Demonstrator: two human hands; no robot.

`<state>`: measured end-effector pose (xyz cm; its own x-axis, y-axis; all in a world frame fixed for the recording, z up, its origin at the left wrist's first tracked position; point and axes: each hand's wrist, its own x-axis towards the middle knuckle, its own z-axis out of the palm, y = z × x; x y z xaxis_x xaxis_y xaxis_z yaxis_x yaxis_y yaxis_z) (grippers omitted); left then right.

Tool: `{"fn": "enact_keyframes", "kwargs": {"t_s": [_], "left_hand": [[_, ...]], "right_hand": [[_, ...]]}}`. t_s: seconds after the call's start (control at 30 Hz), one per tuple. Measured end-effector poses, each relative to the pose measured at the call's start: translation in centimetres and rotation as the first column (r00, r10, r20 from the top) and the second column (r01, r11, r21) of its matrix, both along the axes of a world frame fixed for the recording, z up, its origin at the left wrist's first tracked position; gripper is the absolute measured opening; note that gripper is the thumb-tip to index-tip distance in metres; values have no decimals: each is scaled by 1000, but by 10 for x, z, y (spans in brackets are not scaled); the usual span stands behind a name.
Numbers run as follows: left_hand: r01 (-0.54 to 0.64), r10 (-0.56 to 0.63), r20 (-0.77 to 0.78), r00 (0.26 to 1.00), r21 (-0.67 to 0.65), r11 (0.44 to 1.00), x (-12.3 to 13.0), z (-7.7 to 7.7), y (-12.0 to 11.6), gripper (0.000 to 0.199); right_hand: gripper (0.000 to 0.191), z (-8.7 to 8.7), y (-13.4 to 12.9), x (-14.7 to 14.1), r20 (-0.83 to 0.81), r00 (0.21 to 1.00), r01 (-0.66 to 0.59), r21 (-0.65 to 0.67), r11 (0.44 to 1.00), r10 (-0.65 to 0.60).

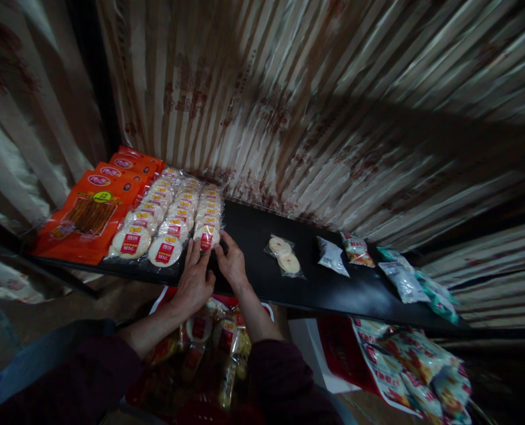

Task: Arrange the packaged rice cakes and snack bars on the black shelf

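Three rows of clear-wrapped round white crackers with red labels stand on a black shelf (262, 277). My left hand (194, 280) rests its stretched fingertips on the lower edge of the front packet (206, 237) in the right-hand row, its thumb apart. At that packet's right edge, my right hand (232, 260) touches the wrapper with its fingers extended. The front packets of the middle row (165, 251) and left row (130, 242) lie left of my hands. Orange snack bags (91, 215) overlap at the shelf's left end.
Farther right on the shelf are a two-cracker packet (284, 255), a silver packet (332, 256), a red-and-white packet (357, 249) and green-and-silver packets (404, 282). Below are a red container of wrapped snacks (200, 327) and a box of snack bags (324, 354). Patterned curtain hangs behind.
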<state>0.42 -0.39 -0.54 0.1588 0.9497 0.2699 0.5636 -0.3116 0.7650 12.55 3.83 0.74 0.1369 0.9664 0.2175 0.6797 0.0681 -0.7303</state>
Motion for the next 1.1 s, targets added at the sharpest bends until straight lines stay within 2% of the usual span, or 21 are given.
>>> {"fn": "enact_keyframes", "kwargs": {"t_s": [0.27,0.47,0.73,0.83,0.9,1.0,1.1], "left_hand": [[-1,1,11,1000,49,999,1,-2,0,64],[0,2,-30,1000,49,999,0,-1,0,61],[-2,4,-44,999,38,999,-1,0,1,61],[-10,12,-34,999,55,998,-1,0,0,62],[-16,19,-48,999,73,997,0,2,-1,63],[-12,24,-132,991,88,996,0,8,-3,60],[12,12,-251,968,91,996,0,17,-4,56]], "right_hand": [[39,-3,3,-2,5,1000,17,7,1000,-17],[37,-3,3,-3,-27,999,21,8,1000,-20],[36,2,-1,-4,27,999,31,-14,999,-30],[38,6,2,-2,46,996,84,-19,996,-83],[43,9,6,-2,97,989,113,32,993,-115],[44,13,14,-3,205,977,24,153,988,-56],[44,21,26,-8,291,957,-54,164,985,4]]}}
